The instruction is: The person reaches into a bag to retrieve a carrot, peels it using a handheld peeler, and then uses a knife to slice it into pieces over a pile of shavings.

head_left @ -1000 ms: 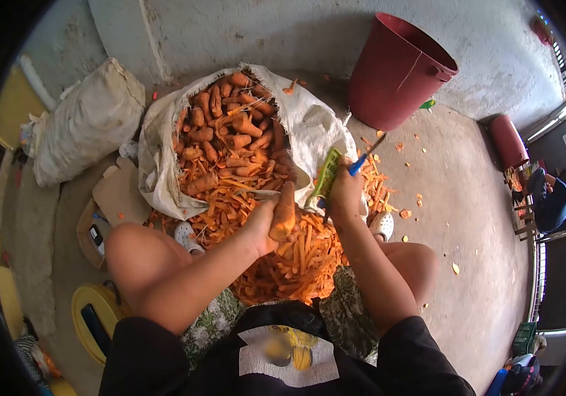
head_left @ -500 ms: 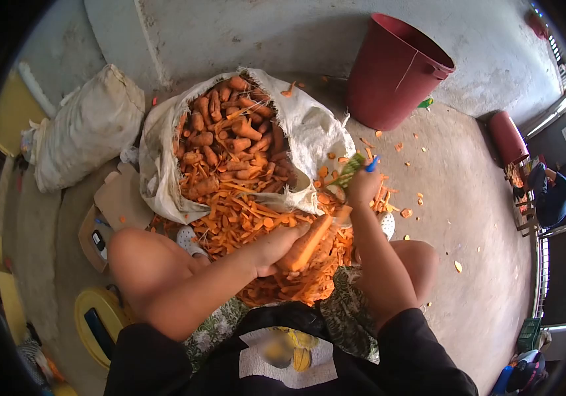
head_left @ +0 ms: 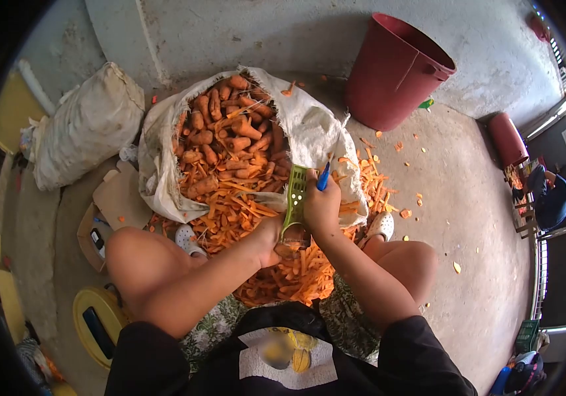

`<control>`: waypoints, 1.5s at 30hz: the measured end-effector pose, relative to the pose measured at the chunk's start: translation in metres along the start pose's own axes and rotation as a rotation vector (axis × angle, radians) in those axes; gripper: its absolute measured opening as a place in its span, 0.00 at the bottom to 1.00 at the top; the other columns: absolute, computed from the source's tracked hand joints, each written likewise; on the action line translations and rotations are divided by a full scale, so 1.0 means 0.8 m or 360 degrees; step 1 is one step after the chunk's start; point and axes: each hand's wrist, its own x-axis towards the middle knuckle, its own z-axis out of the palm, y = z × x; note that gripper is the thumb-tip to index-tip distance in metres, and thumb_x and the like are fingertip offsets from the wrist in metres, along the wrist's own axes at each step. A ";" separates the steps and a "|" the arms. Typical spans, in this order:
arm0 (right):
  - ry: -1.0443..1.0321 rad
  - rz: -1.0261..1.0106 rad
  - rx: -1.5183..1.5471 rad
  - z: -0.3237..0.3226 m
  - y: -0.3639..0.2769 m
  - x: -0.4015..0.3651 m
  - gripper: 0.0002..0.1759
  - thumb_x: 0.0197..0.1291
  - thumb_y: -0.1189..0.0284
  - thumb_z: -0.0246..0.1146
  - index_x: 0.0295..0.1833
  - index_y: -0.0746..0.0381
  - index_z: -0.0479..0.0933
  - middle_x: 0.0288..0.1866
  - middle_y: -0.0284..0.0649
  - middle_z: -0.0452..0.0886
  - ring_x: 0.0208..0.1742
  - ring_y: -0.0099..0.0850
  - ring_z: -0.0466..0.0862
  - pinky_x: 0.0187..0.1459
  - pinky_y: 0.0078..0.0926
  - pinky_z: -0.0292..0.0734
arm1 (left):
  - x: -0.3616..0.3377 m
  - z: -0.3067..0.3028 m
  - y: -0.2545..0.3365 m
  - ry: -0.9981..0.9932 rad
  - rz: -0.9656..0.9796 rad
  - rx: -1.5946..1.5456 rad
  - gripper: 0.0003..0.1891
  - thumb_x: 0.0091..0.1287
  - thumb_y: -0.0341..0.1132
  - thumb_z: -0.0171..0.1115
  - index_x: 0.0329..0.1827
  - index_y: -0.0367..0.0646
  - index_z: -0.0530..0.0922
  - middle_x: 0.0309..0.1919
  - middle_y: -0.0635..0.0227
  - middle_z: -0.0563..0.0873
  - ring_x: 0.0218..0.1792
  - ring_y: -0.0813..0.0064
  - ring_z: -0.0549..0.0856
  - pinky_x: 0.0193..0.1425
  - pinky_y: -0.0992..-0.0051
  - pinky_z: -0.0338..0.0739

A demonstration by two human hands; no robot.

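Note:
My left hand (head_left: pixel 270 241) is closed round a carrot (head_left: pixel 288 249), of which only a small part shows below the tool. My right hand (head_left: pixel 321 203) grips a green peeler (head_left: pixel 295 198) with a holed, flat handle; its lower end lies over the carrot. A blue pointed item (head_left: pixel 323 178) sticks up from the same hand. Beneath both hands is a heap of orange peelings (head_left: pixel 296 280). Just beyond, an open white sack (head_left: pixel 157 165) holds many unpeeled carrots (head_left: pixel 243 129).
A tall red bin (head_left: pixel 389 79) stands at the back wall. At the left are a full white sack (head_left: pixel 91 125), a cardboard box (head_left: pixel 121 195) and a yellow lid with a phone (head_left: pixel 83 300). A person (head_left: pixel 552 201) sits far right.
My right hand and the green peeler have moved left and down onto the carrot. The carrot, long and visible before, is now mostly covered. My left hand has shifted slightly.

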 end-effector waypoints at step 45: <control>0.0454 0.0140 0.0306 -0.048 0.008 0.073 0.17 0.64 0.66 0.48 0.28 0.66 0.71 0.18 0.37 0.72 0.16 0.23 0.70 0.18 0.23 0.64 | 0.007 -0.025 0.009 -0.0142 -0.0023 0.0537 0.21 0.69 0.48 0.38 0.47 0.39 0.69 0.32 0.63 0.77 0.29 0.72 0.78 0.32 0.71 0.76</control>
